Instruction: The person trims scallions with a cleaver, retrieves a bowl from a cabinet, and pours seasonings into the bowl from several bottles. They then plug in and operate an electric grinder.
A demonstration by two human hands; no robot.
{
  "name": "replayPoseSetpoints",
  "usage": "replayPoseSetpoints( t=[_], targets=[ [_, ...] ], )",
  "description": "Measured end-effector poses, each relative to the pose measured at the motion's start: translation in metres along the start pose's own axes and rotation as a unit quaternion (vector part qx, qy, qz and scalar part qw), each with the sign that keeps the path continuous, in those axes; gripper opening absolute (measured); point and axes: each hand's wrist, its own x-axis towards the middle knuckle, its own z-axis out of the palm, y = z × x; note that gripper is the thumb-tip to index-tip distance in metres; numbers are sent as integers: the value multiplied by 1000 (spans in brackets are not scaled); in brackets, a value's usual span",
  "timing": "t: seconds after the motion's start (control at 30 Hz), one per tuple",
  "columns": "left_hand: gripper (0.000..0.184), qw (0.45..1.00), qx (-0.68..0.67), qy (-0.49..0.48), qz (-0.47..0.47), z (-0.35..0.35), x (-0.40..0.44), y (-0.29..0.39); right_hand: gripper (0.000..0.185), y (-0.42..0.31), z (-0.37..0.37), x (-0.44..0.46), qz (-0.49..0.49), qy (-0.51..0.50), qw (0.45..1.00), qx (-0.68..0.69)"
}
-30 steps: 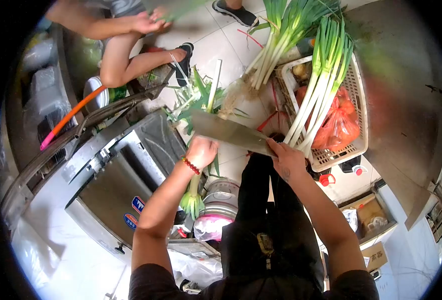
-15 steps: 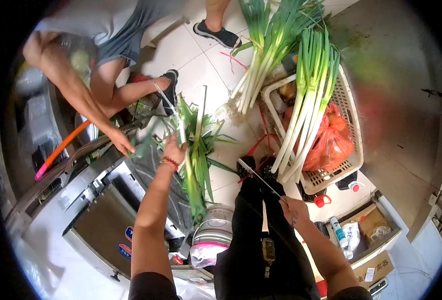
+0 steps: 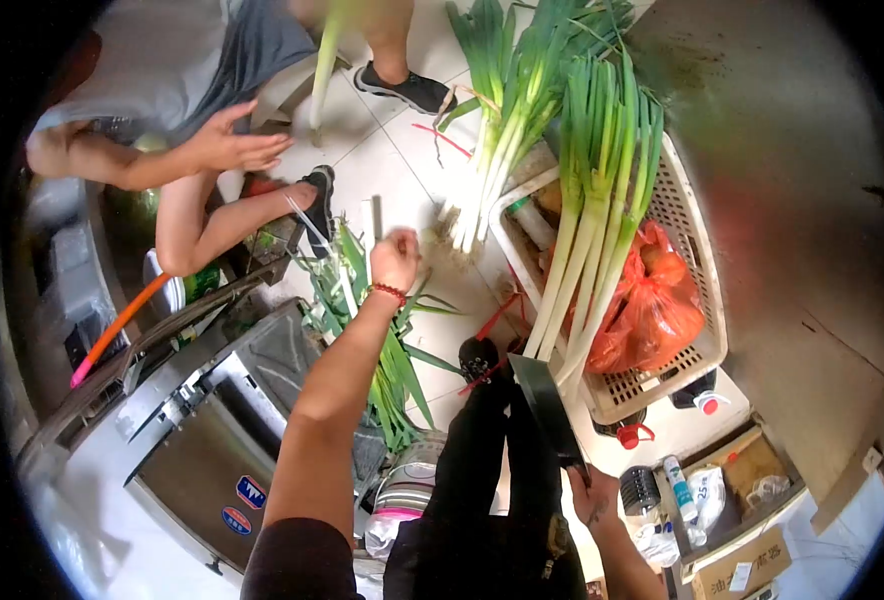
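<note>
My right hand (image 3: 594, 495) is closed round the handle of a broad cleaver (image 3: 546, 408), whose blade points up over my dark trouser legs. Fingers curled, my left hand (image 3: 396, 260) is above the floor, over a heap of green leek leaves (image 3: 392, 370); whether it holds anything is hard to make out. Trimmed leeks (image 3: 592, 220) lie across the crate to the right, white ends toward me. Behind them a bunch of leeks with roots (image 3: 507, 130) rests on the floor.
A crate (image 3: 697, 215) holds a red plastic bag (image 3: 652, 310). At upper left a person's open hand (image 3: 232, 145) reaches out near an upright leek (image 3: 324, 75). Stacked buckets (image 3: 410, 485) stand beside my legs. A steel appliance (image 3: 202, 470) is at left.
My left hand has left the leek leaves and moved right and up. The cleaver has swung so its flat side shows, lower down. The other person's hand has risen.
</note>
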Motion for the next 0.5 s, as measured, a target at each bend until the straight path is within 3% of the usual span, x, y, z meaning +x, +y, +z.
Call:
replayPoseSetpoints(
  t=[0.03,0.1,0.17,0.2,0.23,0.27,0.3,0.33,0.4,0.47,0.5],
  targets=[
    [16,977,17,134,167,-1,8,14,19,1,-1,1,2,10,1000,8],
    [11,948,-55,237,206,-17,14,71,19,5,0,0,-9,35,999,30],
    [18,875,99,349,321,-47,32,113,20,10,2,2,-22,48,998,34],
    [19,877,37,326,350,-58,40,139,21,11,2,1,-27,64,997,38],
    [25,845,167,277,426,-75,57,154,24,9,0,2,-37,70,996,38],
    [27,767,318,227,510,-89,70,171,24,8,-1,3,-36,69,996,39],
    [23,738,443,132,492,-96,87,179,25,7,-3,4,-46,76,996,23],
    [30,617,659,56,427,-102,101,189,26,5,-3,5,-54,84,995,7],
    [38,447,831,7,332,-114,109,217,26,2,-2,6,-16,61,997,33],
    [42,373,897,-15,237,-129,129,233,25,7,9,9,-23,75,996,48],
    [41,345,912,35,221,-135,138,234,24,8,15,9,-25,78,994,72]
  ],
)
